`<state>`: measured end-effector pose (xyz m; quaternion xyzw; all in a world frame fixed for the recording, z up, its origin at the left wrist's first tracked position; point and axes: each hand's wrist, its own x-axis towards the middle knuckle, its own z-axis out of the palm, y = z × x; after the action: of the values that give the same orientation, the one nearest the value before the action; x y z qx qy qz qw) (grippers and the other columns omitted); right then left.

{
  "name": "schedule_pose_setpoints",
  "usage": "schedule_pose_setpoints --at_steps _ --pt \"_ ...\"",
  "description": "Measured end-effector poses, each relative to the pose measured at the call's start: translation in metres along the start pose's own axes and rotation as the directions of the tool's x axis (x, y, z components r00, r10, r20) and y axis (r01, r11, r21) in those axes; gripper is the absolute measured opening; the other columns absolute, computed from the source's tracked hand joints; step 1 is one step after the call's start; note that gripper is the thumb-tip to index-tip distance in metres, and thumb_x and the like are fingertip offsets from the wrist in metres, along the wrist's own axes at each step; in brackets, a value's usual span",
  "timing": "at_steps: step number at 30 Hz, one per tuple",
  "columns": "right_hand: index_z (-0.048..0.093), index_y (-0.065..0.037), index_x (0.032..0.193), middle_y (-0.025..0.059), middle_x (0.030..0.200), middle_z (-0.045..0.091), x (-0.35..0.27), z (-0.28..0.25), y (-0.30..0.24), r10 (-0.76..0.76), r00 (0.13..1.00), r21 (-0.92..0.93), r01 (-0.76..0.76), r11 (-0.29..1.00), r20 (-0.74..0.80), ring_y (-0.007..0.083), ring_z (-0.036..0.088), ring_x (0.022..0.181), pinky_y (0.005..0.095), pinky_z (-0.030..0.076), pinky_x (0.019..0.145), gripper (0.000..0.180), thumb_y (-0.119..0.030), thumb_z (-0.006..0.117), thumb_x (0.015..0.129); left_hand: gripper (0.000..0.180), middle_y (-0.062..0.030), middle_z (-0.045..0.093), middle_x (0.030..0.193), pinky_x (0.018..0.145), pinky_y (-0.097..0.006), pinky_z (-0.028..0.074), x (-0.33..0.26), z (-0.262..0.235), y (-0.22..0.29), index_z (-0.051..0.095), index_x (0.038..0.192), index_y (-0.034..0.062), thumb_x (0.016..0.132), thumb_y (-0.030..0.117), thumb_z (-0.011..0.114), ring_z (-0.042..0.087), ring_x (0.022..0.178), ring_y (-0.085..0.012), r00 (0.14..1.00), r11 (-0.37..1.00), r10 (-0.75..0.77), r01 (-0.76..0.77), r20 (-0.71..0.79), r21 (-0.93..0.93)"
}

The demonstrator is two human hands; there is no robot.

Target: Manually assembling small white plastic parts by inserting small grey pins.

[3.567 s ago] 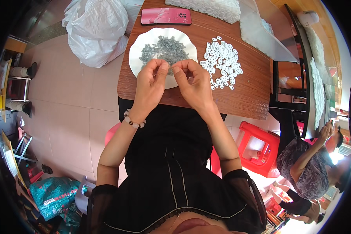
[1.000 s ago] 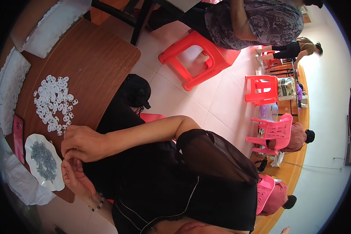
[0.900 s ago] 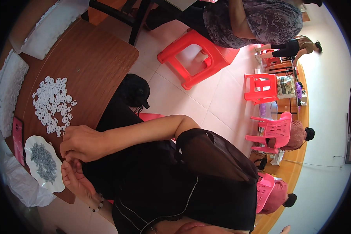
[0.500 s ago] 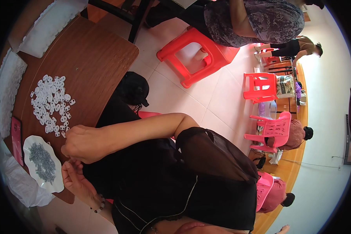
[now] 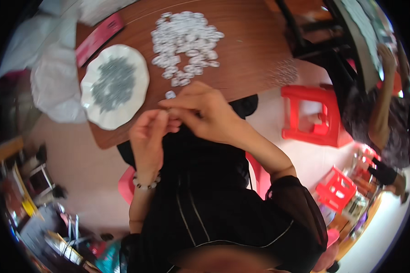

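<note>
My left hand (image 5: pixel 149 139), with a beaded bracelet on its wrist, has thumb and fingers pinched together. Its tips meet those of my right hand (image 5: pixel 208 111), which is also pinched, in front of the table's near edge. Anything between the fingertips is too small and blurred to make out. Just beyond them lies one small white plastic piece (image 5: pixel 170 94). Farther back, a heap of similar white two-holed pieces (image 5: pixel 184 41) covers part of the brown table (image 5: pixel 241 54). Left of it stands a white scalloped plate (image 5: pixel 140 93) holding many small grey metal screws (image 5: pixel 114 84).
A pink phone-like box (image 5: pixel 99 38) lies behind the plate, beside a white plastic bag (image 5: pixel 57 86) at the table's left. Right of the table stands a red stool (image 5: pixel 312 113), with another person (image 5: pixel 380 113) near it. More red stools (image 5: pixel 336 189) are farther off.
My view has turned, so the table now lies ahead rather than at the left. Both hands stay together at the fingertips, and the right fingers now show more plainly.
</note>
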<state>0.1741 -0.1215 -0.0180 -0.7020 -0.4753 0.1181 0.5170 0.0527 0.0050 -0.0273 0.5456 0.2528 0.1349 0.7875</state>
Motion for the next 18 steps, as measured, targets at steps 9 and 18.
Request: schedule_pose_setpoints --at_steps 9,18 --pt "0.068 -0.001 0.097 0.0048 0.086 0.065 -0.004 0.017 -0.014 0.476 0.879 0.206 -0.47 0.858 0.024 0.0097 0.062 0.08 0.0236 0.049 0.07 0.014 -0.01 0.069 0.086 0.02 -0.0094 0.067 0.089 0.07 -0.024 0.052 -0.008 -0.006 0.002 0.061 0.098 -0.003 0.096 0.016 0.057 0.065 0.078 -0.0137 1.0 0.997 0.009 -0.009 -0.002 -0.074" --pt "0.066 0.001 0.089 0.0013 0.079 0.065 -0.015 0.021 -0.011 0.479 0.877 0.362 -0.436 0.824 -0.032 0.0079 0.06 0.076 0.0226 0.047 0.071 0.009 -0.008 0.067 0.087 0.02 -0.0109 0.067 0.093 0.071 -0.026 0.052 -0.012 -0.007 0.003 0.06 0.098 -0.0045 0.096 0.015 0.056 0.064 0.079 -0.0139 0.999 0.996 0.013 -0.009 0.037 -0.089"
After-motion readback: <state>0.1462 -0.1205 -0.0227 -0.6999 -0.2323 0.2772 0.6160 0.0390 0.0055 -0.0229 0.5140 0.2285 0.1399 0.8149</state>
